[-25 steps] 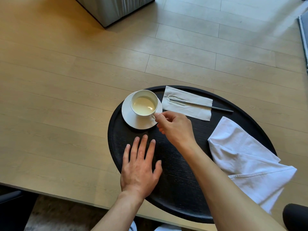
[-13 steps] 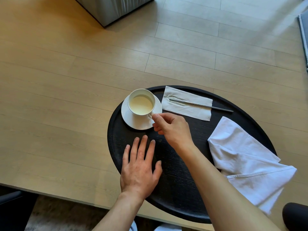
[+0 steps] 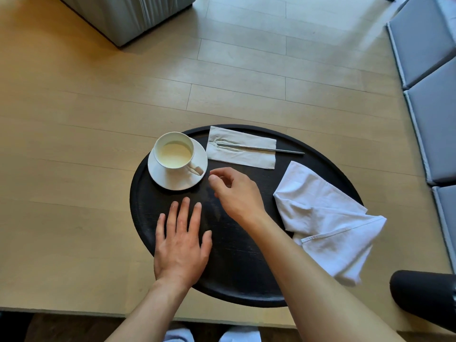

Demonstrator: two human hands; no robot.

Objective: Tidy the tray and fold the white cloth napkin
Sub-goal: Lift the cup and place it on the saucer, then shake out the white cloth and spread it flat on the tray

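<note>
A round black tray (image 3: pixel 237 275) lies on the wooden floor. At its far left a white cup (image 3: pixel 174 153) of pale liquid stands on a white saucer (image 3: pixel 162 177), handle pointing right. A paper napkin (image 3: pixel 254 154) with a thin metal utensil (image 3: pixel 283 150) across it lies at the far edge. The white cloth napkin (image 3: pixel 320 220) lies crumpled over the tray's right rim. My left hand (image 3: pixel 181 245) rests flat on the tray, fingers spread. My right hand (image 3: pixel 235 191) hovers just right of the cup's handle, fingers loosely curled and empty.
A grey upholstered block (image 3: pixel 133 16) stands at the far left. Grey cushions (image 3: pixel 431 95) line the right edge. A dark rounded object (image 3: pixel 424 294) sits at the lower right beside the tray. The floor's step edge runs below the tray.
My right hand let go of the cup's handle and drew back to the right. The cup has shifted left on its saucer. The camera view has also shifted.
</note>
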